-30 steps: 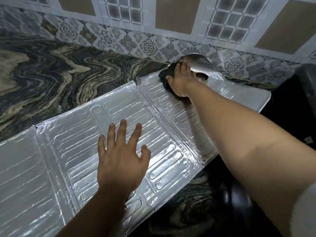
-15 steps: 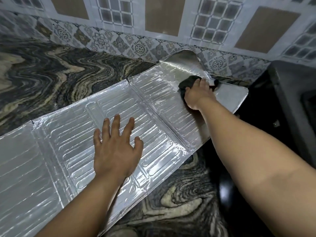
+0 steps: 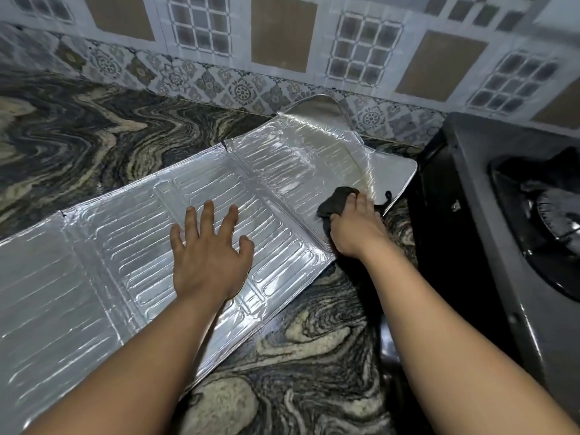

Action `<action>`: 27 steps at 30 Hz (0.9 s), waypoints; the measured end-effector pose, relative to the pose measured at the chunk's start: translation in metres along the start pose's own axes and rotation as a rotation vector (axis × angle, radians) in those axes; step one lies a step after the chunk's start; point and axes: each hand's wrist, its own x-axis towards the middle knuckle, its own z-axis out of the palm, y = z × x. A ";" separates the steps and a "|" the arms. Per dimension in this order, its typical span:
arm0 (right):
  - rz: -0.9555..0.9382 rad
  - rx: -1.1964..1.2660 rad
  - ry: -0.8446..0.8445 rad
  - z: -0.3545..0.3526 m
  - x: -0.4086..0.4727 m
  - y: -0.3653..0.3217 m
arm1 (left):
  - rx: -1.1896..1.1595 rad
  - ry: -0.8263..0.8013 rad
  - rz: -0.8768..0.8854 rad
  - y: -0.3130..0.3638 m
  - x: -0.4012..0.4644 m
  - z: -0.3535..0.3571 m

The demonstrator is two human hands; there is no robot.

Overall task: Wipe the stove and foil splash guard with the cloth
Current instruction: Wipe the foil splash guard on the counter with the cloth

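On counter, foil splash guard point(image 3: 131, 246) lies flat. Left hand point(image 3: 208, 262) spread wide, pressing it down. Right hand point(image 3: 357, 230) holds cloth point(image 3: 335, 204), wiping panel at 3 o'clock of left hand. Next, probably rub middle panel.

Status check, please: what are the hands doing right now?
Left hand flat on foil guard. Right hand grips cloth, wiping guard's right panel. Stove untouched. Nothing in the way.

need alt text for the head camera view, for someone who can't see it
A person's right hand presses a dark grey cloth onto a silver embossed foil splash guard lying flat on a swirled marble counter, while the left hand rests spread on the foil. A black gas stove sits at right.
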 end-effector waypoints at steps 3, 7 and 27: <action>-0.094 0.028 -0.003 0.006 -0.017 -0.007 | -0.002 -0.008 -0.007 0.000 0.001 0.001; -0.166 0.050 0.009 0.020 -0.029 -0.021 | 0.004 -0.007 -0.007 0.000 0.002 0.002; 0.201 0.065 0.165 -0.032 0.118 -0.018 | 0.009 0.017 0.005 -0.003 0.003 0.009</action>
